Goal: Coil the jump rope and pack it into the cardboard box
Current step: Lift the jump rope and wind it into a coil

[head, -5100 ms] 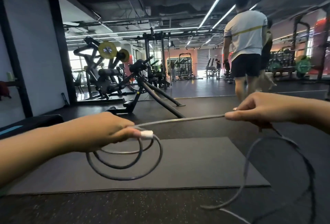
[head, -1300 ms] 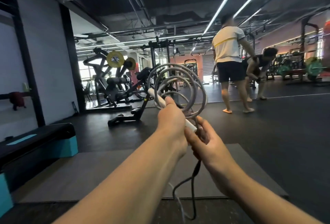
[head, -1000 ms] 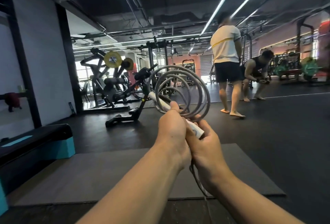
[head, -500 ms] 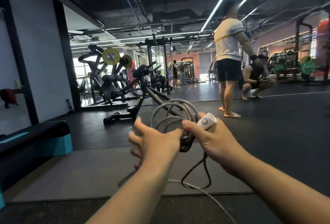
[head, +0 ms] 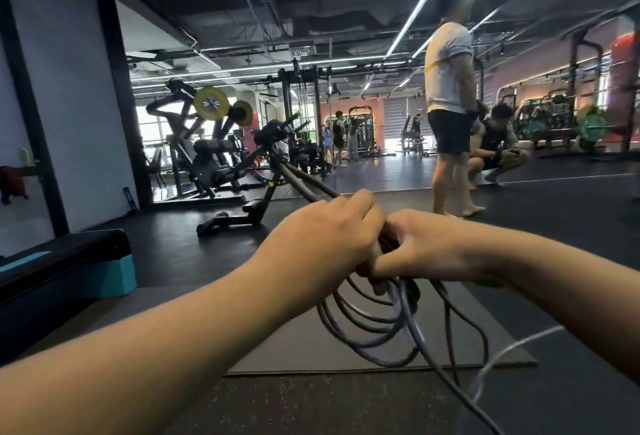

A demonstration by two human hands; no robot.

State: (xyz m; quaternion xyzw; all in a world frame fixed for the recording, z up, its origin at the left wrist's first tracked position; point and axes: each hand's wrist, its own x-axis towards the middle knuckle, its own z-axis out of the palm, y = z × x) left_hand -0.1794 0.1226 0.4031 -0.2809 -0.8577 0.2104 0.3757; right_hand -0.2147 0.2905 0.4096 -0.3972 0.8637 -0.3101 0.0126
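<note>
Coil dropped from upright to hanging, both hands bunched at the top

Half a second back I had the loops lower and the white handle showing in my right fingers, with the left hand splayed open. A second back the loops stood up above my fists. Now the left hand (head: 325, 237) has come over and curled down on the bundle, and the right hand (head: 420, 247) is clamped against it from the 3 o'clock side, knuckles touching. Both hands are gripping the jump rope (head: 372, 327) where the turns gather. The handle is out of sight, and I cannot tell which palm covers it.

The rope's coils hang below my fists toward 6 o'clock, several loose rounds spread apart, not stacked tight. A longer strand runs off toward 5 o'clock and leaves the bottom edge, and a pale, thin tail curves out at 4 o'clock over the grey mat (head: 284, 348). So my reading is that the coiling is mostly done but not finished: there is slack to gather in yet.

The cardboard box is nowhere in view, so packing is some way off. I judge the next need is to draw in the trailing length and tighten the rounds before I turn to look for the box.

At 8 o'clock sits a black and teal step platform (head: 69, 271); at 1 o'clock a person in a white shirt (head: 448, 88) stands well apart
</note>
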